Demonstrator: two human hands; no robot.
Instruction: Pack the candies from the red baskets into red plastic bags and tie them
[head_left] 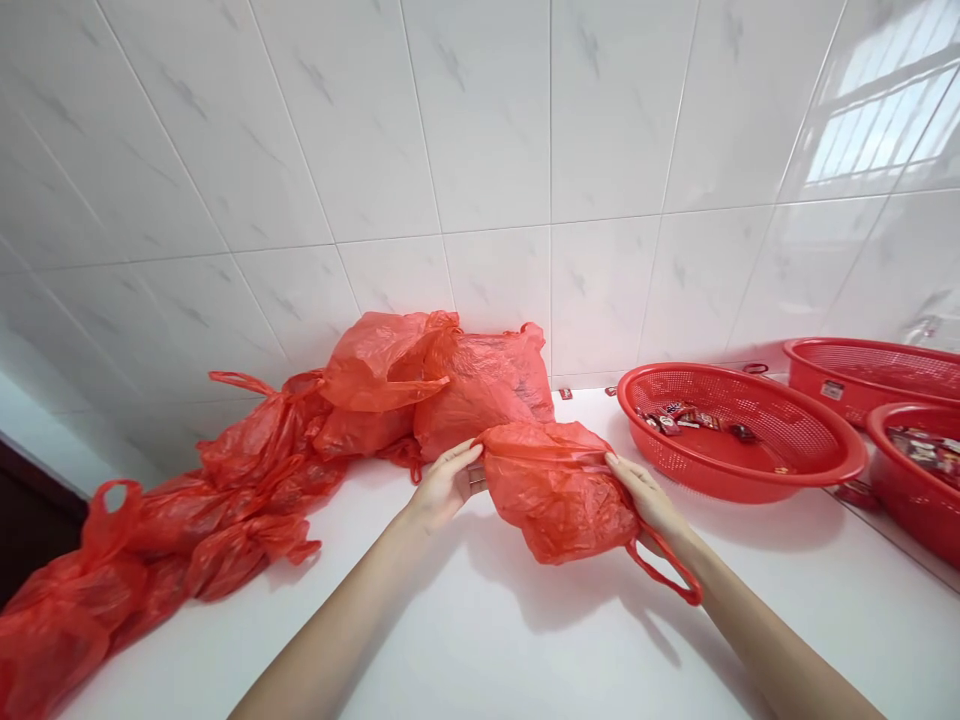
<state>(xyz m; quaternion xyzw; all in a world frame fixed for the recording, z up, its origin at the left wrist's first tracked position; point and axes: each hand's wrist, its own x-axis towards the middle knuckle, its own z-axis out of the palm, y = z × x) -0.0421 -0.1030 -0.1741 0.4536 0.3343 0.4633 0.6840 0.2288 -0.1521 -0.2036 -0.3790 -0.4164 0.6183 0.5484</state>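
Note:
Between my two hands hangs a thin red plastic bag (559, 500), lifted above the white table. My left hand (448, 482) pinches its upper left edge between thumb and fingers. At the upper right edge, my right hand (651, 500) grips the plastic, and one loop handle droops below that wrist. The bag's sides bulge and are wrinkled; what it contains, if anything, does not show. Just behind it stand filled red plastic bags (484, 385) against the wall, one of them close to my left hand.
More red bags (247, 480), several with knotted tops, lie in a row to the left. A red plastic basket (739, 480) with a few wrapped snacks stands on the right, beside two more baskets (911, 480). Small red packets (565, 394) lie by the tiled wall (495, 130).

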